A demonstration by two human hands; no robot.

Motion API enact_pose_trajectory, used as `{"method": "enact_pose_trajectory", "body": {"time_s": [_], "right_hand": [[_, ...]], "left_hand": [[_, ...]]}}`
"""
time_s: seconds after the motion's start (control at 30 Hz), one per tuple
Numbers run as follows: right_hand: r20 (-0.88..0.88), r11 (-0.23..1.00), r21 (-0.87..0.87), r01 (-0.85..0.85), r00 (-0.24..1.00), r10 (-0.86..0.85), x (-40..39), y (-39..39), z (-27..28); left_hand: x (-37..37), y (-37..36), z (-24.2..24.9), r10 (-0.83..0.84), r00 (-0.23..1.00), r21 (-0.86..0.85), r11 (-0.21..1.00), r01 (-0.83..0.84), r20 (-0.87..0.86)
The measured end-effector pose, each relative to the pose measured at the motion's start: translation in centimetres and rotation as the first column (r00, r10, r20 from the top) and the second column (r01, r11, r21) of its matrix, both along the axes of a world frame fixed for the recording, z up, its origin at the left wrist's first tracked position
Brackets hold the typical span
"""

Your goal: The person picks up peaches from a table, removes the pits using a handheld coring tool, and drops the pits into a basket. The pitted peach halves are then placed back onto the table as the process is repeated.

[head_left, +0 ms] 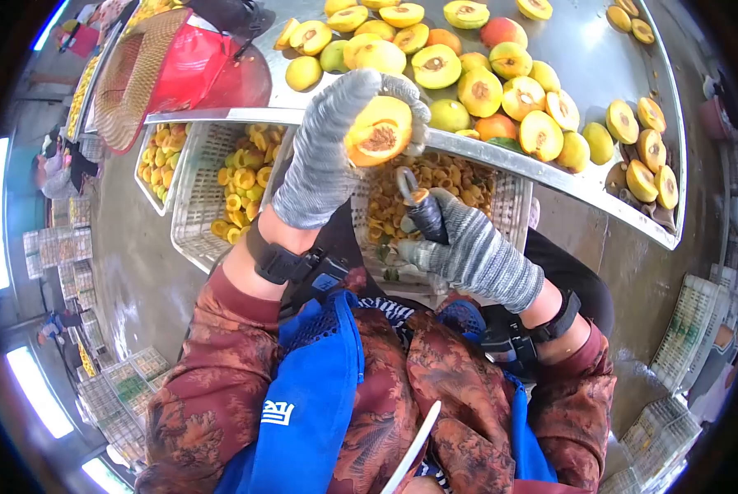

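The left hand [328, 156] and the right hand [468, 251] wear grey marled knitted gloves of coarse, matt yarn. The halved yellow-orange peach [379, 132] shows moist, fleshy pulp with a rough, pitted stone hollow. The small pitting tool [418, 206] has a dull metal loop and a dark, matt handle. The long steel table [583, 58] looks smooth and brushed, faintly reflective. The white plastic lattice crates [196, 189] look hard and slightly glossy. The woven straw hat [138, 74] appears rough and dry.
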State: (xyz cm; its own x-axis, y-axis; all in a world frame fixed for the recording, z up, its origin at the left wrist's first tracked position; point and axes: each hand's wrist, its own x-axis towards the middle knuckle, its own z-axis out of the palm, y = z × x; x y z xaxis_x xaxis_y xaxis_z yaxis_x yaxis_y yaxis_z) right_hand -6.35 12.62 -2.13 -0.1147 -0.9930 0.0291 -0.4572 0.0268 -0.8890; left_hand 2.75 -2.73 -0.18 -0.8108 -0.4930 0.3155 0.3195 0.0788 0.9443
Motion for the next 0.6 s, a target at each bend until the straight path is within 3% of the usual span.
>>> {"method": "enact_pose_trajectory", "body": {"time_s": [0.03,0.1,0.13,0.17,0.2,0.23,0.27,0.3,0.37,0.43,0.47,0.57,0.6], "right_hand": [[0.257,0.963,0.265,0.041,0.96,-0.112,0.2,0.0,-0.2],[0.166,0.967,0.24,0.082,0.978,-0.124,0.7,0.0,-0.4],[0.081,0.969,0.214,0.123,0.986,-0.143,0.9,-0.1,-0.4],[0.084,0.971,0.211,0.116,0.987,-0.137,1.0,-0.1,-0.4],[0.059,0.966,0.224,0.131,0.987,-0.148,0.9,-0.1,-0.4],[0.027,0.961,0.232,0.152,0.986,-0.162,0.6,-0.3,-0.3],[-0.002,0.959,0.228,0.165,0.986,-0.169,0.4,-0.3,-0.3],[0.0,0.959,0.225,0.172,0.984,-0.176,0.3,-0.3,-0.5],[0.053,0.955,0.224,0.195,0.976,-0.211,0.3,-0.2,-1.1],[-0.027,0.962,0.169,0.215,0.977,-0.213,0.3,0.0,-0.8],[-0.063,0.969,0.137,0.207,0.978,-0.2,0.3,0.1,-0.9],[-0.062,0.977,0.108,0.182,0.982,-0.176,0.3,-0.1,-1.0],[-0.053,0.979,0.115,0.17,0.985,-0.165,0.4,-0.1,-0.9]], "left_hand": [[0.8,0.2,0.7,0.006,1.0,-0.005,1.0,-0.006,-0.002],[2.2,0.0,1.7,0.232,0.965,-0.487,0.861,-0.146,0.12],[2.6,-0.4,1.7,0.187,0.982,-0.617,0.773,-0.149,-0.002],[3.1,-0.7,1.5,0.193,0.981,-0.621,0.769,-0.152,0.0],[3.7,-1.0,1.3,0.275,0.956,-0.395,0.893,-0.216,0.099],[4.1,-1.4,1.0,0.322,0.924,-0.149,0.944,-0.296,0.205],[5.0,-1.3,0.6,0.326,0.945,-0.217,0.922,-0.322,-0.017],[5.9,-2.0,1.0,0.318,0.943,-0.068,0.948,-0.312,0.102],[8.5,-2.8,0.3,0.576,0.818,-0.501,0.705,-0.502,-0.009],[10.6,-5.1,1.4,0.691,0.668,-0.398,0.715,-0.575,0.276],[10.8,-6.3,1.8,0.806,0.513,-0.758,0.524,-0.389,0.294],[9.9,-6.9,2.3,0.803,0.558,-0.783,0.478,-0.397,0.208],[8.7,-7.0,2.3,0.758,0.601,-0.773,0.533,-0.344,0.255]]}}
